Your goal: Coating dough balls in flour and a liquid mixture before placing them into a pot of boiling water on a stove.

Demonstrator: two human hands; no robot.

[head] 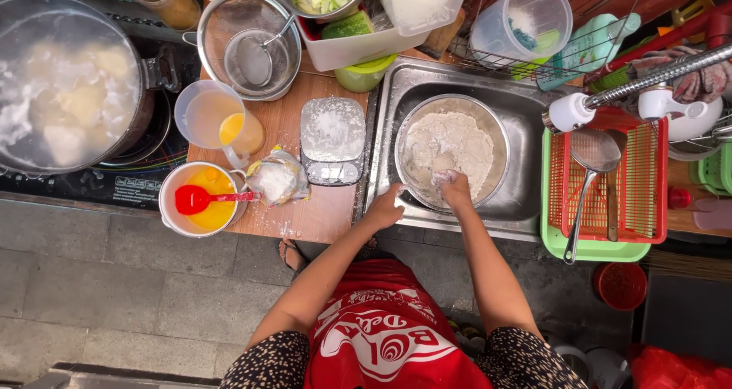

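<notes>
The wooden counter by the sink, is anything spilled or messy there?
Yes. White flour dusts the wooden counter around the small scale, whose top is coated too. A flour bag lies crumpled and open beside it. The right hand is floury in the metal bowl.

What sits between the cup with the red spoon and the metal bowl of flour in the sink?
In the head view, a small plastic bag of white powder and a flour-dusted kitchen scale lie on the wooden board between cup and bowl.

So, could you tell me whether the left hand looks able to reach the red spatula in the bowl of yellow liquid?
Probably yes: the left hand rests on the sink edge, and only open floury board lies between it and the red spatula.
</notes>
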